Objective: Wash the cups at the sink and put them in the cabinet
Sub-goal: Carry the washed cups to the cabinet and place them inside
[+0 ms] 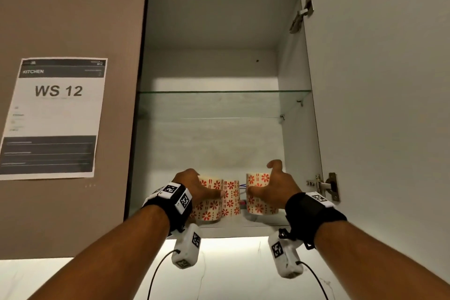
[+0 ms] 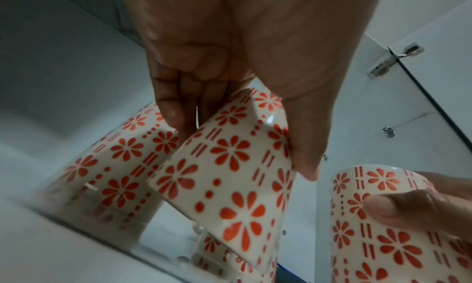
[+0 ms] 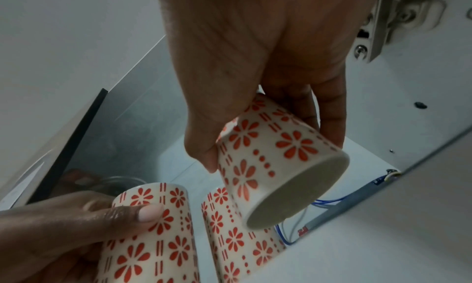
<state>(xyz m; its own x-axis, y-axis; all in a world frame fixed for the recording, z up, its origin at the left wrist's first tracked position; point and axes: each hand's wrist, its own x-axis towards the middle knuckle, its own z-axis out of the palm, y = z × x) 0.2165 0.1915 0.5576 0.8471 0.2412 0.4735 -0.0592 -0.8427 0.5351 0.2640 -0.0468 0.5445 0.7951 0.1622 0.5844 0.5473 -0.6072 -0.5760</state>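
Observation:
Three white cups with red flower patterns are at the bottom of the open cabinet (image 1: 289,143). My left hand (image 1: 202,185) grips the left cup (image 1: 209,207) (image 2: 230,176), thumb across its front; it is tilted. My right hand (image 1: 267,182) grips the right cup (image 1: 259,204) (image 3: 275,160), also tilted, with its unglazed base showing in the right wrist view. The middle cup (image 1: 231,197) (image 3: 230,237) stands between them on the cabinet floor (image 1: 265,223), untouched. Each wrist view also shows the other hand's cup (image 2: 383,237) (image 3: 153,237).
A glass shelf (image 1: 219,92) spans the cabinet above the cups. The cabinet door (image 1: 377,105) stands open on the right, with a hinge (image 1: 326,185) near my right wrist. Blue wires (image 1: 242,186) run behind the cups. A paper sign (image 1: 56,117) hangs on the brown door at left.

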